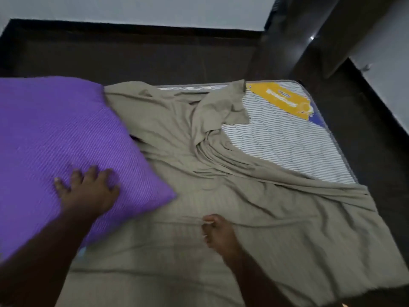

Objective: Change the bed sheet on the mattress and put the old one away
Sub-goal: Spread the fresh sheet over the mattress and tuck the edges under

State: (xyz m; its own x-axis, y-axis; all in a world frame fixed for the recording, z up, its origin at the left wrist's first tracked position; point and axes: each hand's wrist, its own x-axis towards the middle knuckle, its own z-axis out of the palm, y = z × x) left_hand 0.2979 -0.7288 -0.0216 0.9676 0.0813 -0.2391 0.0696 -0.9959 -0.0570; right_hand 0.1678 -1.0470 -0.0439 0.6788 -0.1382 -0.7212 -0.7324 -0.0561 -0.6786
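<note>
Seen from the head camera, a person strips a mattress (287, 142) on a dark floor (132, 54): the olive bed sheet (221, 185) lies rumpled across it, already peeled off the far right corner, where striped ticking and a yellow label (281, 98) show. The left hand (88, 191) presses spread, straight fingers on a purple pillow (55, 140) at the left; the right hand (217, 233) pinches a fold of sheet near the middle. Soft, light and limp, the sheet will likely bunch — better gathered by its edges and corners.
</note>
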